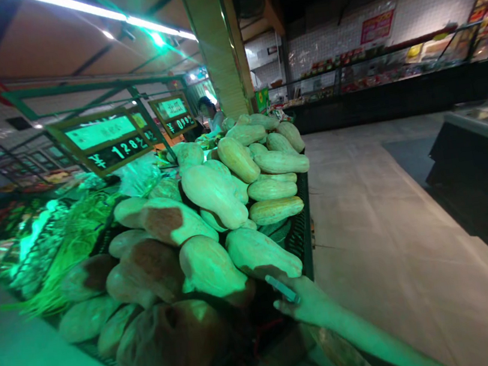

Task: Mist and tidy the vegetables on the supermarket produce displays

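A heap of pale, long squashes (216, 196) fills a dark wire display rack (305, 211). My right hand (309, 304) reaches in from the bottom right to the near end of the heap. Its fingers are closed on a small pale pen-like stick (282, 289), which touches the nearest squash (260, 253). My left hand (172, 350) lies low at the bottom centre against a brownish squash (204, 319). It is dark and smeared, so its fingers do not show clearly.
Green-lit vegetables (53, 246) lie left of the squashes under hanging price signs (104, 142). A person (208, 114) stands behind the far end of the rack by a pillar (215, 41). A wide pale floor aisle (382, 230) runs to the right, bounded by dark counters (485, 155).
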